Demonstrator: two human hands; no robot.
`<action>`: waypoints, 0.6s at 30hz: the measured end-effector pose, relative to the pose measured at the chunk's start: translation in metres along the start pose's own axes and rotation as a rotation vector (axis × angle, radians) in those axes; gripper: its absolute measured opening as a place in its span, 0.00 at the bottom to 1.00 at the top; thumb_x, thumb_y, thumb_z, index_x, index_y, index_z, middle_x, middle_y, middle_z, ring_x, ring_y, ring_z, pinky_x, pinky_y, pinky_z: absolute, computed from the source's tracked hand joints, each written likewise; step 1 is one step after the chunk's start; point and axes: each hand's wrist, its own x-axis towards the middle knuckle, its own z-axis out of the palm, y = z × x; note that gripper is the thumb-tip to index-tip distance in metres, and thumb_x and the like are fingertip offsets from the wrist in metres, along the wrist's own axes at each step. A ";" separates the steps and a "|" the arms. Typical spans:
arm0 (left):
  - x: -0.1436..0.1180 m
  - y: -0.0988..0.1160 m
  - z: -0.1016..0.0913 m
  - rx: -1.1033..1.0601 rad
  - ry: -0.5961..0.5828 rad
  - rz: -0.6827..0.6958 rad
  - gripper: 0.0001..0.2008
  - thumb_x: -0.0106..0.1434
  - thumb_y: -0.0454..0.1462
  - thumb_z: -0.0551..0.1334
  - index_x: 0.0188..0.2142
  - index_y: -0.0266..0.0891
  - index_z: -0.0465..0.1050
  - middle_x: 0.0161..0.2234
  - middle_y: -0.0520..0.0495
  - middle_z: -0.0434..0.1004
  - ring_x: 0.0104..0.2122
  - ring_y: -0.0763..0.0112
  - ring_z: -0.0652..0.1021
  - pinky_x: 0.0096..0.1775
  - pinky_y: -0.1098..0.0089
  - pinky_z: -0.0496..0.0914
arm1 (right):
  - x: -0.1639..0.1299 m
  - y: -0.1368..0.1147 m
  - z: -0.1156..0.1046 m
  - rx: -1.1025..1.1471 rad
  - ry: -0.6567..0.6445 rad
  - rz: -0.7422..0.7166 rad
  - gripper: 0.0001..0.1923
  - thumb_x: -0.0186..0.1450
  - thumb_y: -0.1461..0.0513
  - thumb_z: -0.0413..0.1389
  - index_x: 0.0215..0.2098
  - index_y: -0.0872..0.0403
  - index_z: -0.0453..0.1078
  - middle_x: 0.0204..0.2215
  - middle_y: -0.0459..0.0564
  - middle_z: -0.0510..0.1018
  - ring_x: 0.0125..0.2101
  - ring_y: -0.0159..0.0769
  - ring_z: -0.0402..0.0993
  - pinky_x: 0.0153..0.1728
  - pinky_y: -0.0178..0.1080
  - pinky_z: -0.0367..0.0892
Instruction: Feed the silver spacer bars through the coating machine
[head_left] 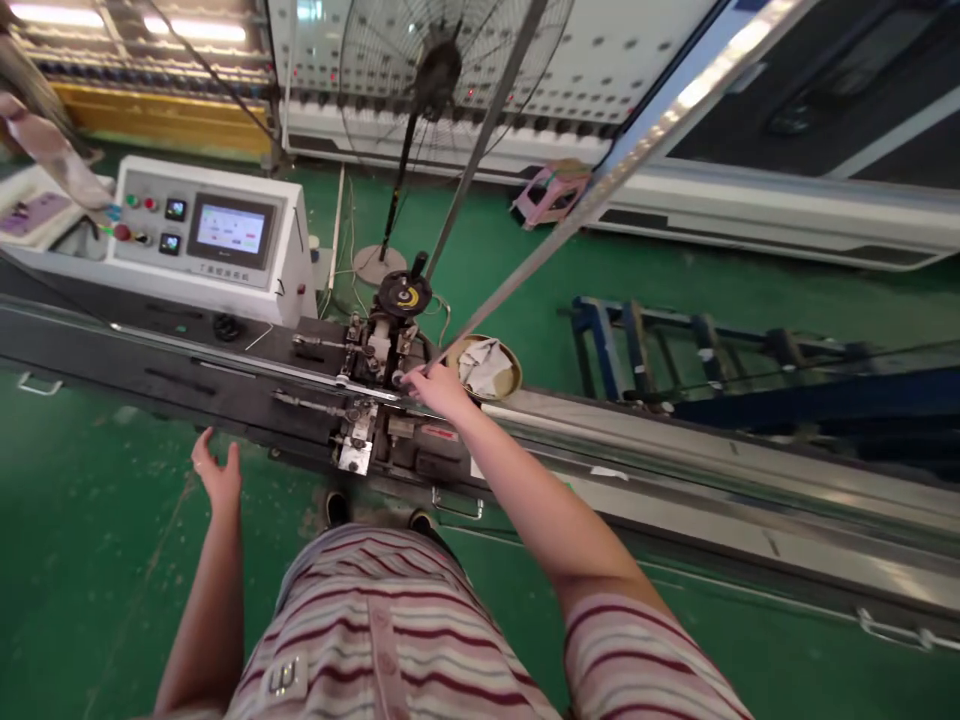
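My right hand (441,390) reaches across the machine bed, its fingers closed at the lower end of a long grey metal strip (525,268). That strip slants up to the upper right. Just left of the hand is the machine's coating head (379,345), with a black handwheel (405,295) on top. Another thin strip (487,125) rises behind the handwheel; where it ends below is hidden. My left hand (217,472) hangs in the air in front of the bed, thumb and fingers apart, holding nothing.
A white control box (206,235) with a screen stands at the back left, near another person's arm (60,155). Behind the bed (172,375) are a round tub (512,378) with whitish material, a standing fan (439,70), a pink stool (553,192) and a blue frame (600,345).
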 end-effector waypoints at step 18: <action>0.095 0.109 0.037 -0.776 -0.194 -0.443 0.40 0.63 0.43 0.64 0.69 0.50 0.44 0.67 0.35 0.57 0.61 0.59 0.70 0.60 0.54 0.65 | 0.012 -0.113 0.045 0.522 -0.091 -0.033 0.14 0.64 0.64 0.49 0.37 0.60 0.78 0.30 0.52 0.81 0.29 0.34 0.80 0.34 0.34 0.75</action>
